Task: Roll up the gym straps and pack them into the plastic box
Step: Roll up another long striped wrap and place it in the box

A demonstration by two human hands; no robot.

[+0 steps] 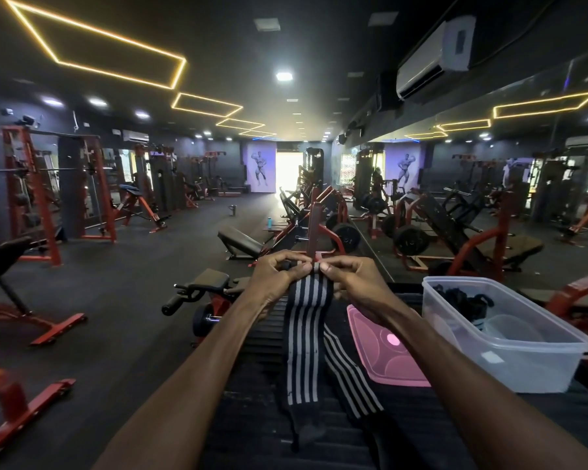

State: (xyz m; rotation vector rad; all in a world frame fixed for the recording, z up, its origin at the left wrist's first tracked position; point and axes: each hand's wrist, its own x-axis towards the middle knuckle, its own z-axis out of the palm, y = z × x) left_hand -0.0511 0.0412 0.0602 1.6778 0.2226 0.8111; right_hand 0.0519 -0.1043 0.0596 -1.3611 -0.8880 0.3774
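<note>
Strap tail: The loose end of my black strap with pale stripes (304, 337) hangs down nearest to me and rests on the dark ribbed bench (252, 337). A second striped length (352, 378) crosses beneath it, slanting right. I cannot tell if it is the same strap folded back or another one.

Risk at the tail: In my judgement, the crossed lengths could snag or twist as I roll, giving a lopsided coil.

Left hand: My left hand (279, 274) pinches the strap's top edge between thumb and curled fingers.

Right hand: My right hand (348, 278) pinches the same edge just beside the left, fingertips almost meeting.

Risk at the hands: The first turn looks barely begun. If either pinch slackens, I think the stretchy fabric would spring open and the roll would start loose.

Lid: A pink lid (384, 354) lies flat on the bench to my right, just beside the hanging strap. The tail could drag across it and push it.

Box: The clear plastic box (510, 337) stands right of the lid, open, with a dark bundle (465, 301) in its far corner, seemingly straps already packed. It sits near the bench's right edge, so a careless drop might nudge it off.

Beyond: Red and black gym machines (323, 228) stand across the dark floor.
</note>
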